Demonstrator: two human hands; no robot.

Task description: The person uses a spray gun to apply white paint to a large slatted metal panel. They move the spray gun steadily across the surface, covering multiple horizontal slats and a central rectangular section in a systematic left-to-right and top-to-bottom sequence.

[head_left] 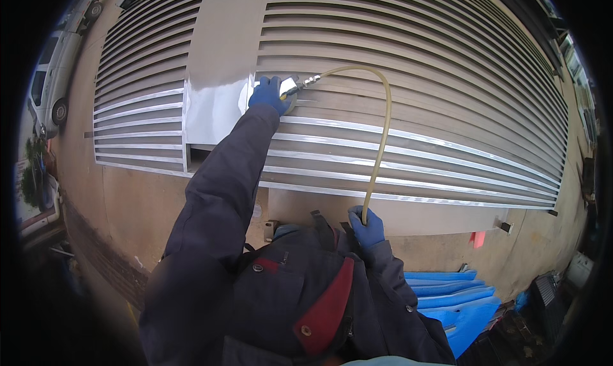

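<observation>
My left hand (268, 95), in a blue glove, grips an air sander (289, 85) from above. The tool rests on the slatted metal panel (335, 141), beside the broad flat plate (222, 35) that runs between its two sets of slats. A yellowish air hose (387, 107) leaves the sander through a metal coupling (311, 80) and arches to the right. Close to my body, my right hand (368, 226), also gloved in blue, is closed around this hose. Slats and plate are bright on the near side and duller farther away. My left hand partly hides the sander.
Below the panel is a brown floor (129, 198). Several blue-wrapped pieces (455, 294) lie at lower right, near a small pink block (477, 239). A bracket (270, 231) stands by my waist. Vehicles, including a white one (57, 74), are at far left.
</observation>
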